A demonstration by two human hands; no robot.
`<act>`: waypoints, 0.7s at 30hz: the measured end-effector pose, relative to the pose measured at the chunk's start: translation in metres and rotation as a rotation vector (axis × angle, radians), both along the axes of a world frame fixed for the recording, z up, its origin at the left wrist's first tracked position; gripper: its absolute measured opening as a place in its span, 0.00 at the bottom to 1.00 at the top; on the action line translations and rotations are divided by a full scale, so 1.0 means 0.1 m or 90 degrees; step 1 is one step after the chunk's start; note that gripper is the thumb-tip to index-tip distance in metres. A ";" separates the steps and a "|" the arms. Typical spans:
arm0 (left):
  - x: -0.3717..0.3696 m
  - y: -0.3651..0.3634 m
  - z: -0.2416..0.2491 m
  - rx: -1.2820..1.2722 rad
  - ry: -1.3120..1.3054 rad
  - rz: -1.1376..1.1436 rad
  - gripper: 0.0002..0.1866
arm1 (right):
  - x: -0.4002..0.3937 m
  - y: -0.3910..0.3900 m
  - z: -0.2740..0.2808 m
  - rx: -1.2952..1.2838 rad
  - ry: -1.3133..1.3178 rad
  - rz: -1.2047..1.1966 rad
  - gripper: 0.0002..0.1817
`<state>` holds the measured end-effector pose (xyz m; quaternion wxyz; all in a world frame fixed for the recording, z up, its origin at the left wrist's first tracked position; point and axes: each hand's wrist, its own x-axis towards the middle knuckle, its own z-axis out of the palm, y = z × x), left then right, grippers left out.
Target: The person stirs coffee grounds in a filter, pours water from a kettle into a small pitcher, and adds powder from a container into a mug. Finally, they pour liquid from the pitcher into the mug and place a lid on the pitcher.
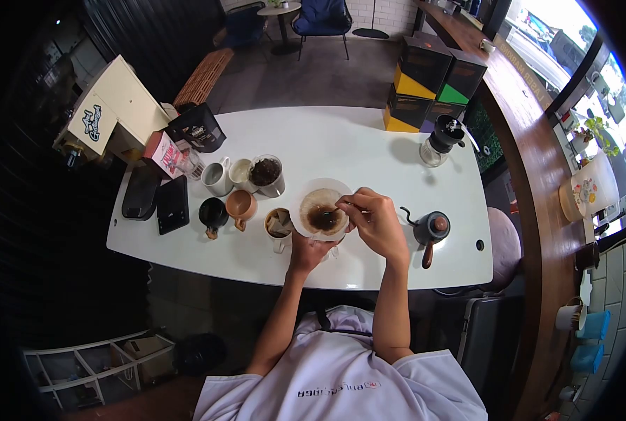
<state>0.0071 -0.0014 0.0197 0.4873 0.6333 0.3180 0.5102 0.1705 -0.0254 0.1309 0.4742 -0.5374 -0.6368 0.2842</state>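
Note:
My left hand (308, 252) wraps round the lower side of a pour-over coffee dripper (318, 235), close to the table's front edge. A pale paper filter (325, 193) lines the dripper, with dark wet coffee (323, 219) at its bottom. My right hand (374, 219) pinches a thin stirrer (337, 208) at the filter's right rim; the stirrer's tip reaches towards the coffee, and its exact kind is hard to make out. Just left of the dripper stands a white mug (280, 244) with a drip bag (280, 223) in its mouth. Clear glass shows partly below the dripper.
On the right stand a gooseneck kettle (432, 228) and a hand grinder (440, 140). Boxes (425, 81) are stacked behind. Leftward are an orange cup (240, 203), a black cup (212, 212), a tumbler of dark grounds (268, 177), mugs (216, 178) and a phone (173, 205).

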 end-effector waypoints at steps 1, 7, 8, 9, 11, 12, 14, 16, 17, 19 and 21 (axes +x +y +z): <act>0.00 0.00 -0.01 0.004 -0.002 0.005 0.30 | -0.01 0.00 0.01 -0.005 0.001 0.014 0.07; 0.01 -0.01 -0.01 -0.027 -0.033 0.001 0.31 | -0.01 -0.07 0.12 -0.067 0.065 0.036 0.09; 0.01 -0.01 0.00 -0.021 -0.015 0.010 0.31 | 0.00 -0.08 0.14 -0.088 0.081 0.040 0.09; 0.01 -0.01 -0.04 -0.021 -0.014 0.010 0.31 | 0.01 -0.08 0.12 -0.089 0.081 0.040 0.09; 0.00 0.03 -0.18 -0.009 -0.008 0.014 0.31 | 0.03 -0.07 0.08 -0.002 0.066 0.020 0.09; -0.02 0.04 -0.20 -0.010 -0.007 0.013 0.31 | 0.03 -0.07 0.08 -0.003 0.066 0.019 0.09; -0.05 0.07 -0.24 0.050 0.082 -0.016 0.30 | 0.02 -0.08 0.10 0.015 0.080 -0.014 0.08; -0.05 0.07 -0.25 0.047 0.078 -0.011 0.30 | 0.02 -0.07 0.08 0.008 0.093 -0.017 0.08; -0.04 0.07 -0.25 0.045 0.075 -0.006 0.29 | 0.01 -0.06 0.06 0.001 0.107 -0.021 0.08; -0.04 0.06 -0.22 0.045 0.071 -0.006 0.29 | 0.00 -0.04 0.02 -0.003 0.105 -0.025 0.08; -0.03 0.05 -0.22 0.044 0.067 -0.005 0.28 | -0.01 -0.02 -0.02 -0.008 0.102 -0.029 0.08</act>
